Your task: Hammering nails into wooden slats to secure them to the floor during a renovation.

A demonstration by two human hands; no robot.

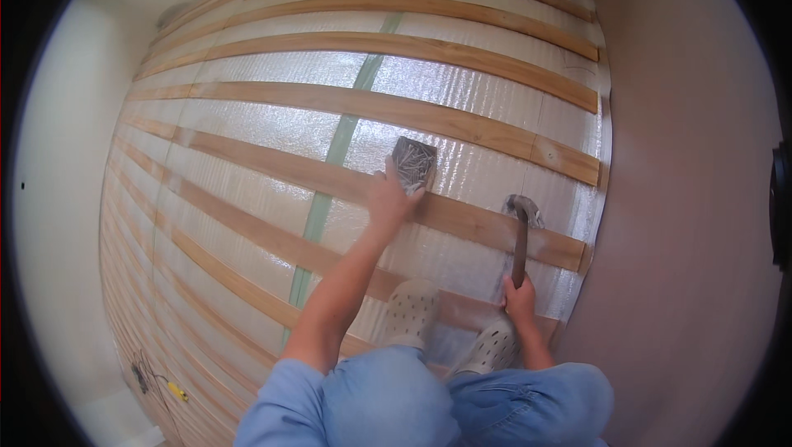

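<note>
My left hand (394,195) grips the near end of a small dark open box (415,154) filled with loose nails (415,167). The box is at a wooden batten (470,218), by its far edge; whether it rests on the foil or is held above it I cannot tell. To the right, my right hand (520,300) is closed round the lower end of a hammer's handle. The hammer (520,245) crosses the same batten near its right end, its head beyond the far edge over the silvery sheet (487,168).
Parallel wooden battens (379,102) run across the foil-covered floor. Green tape (340,140) lines a seam. My perforated clogs (411,307) are close to the battens. Walls (693,199) bound the right and left. A yellow-handled tool (176,390) and cables lie at lower left.
</note>
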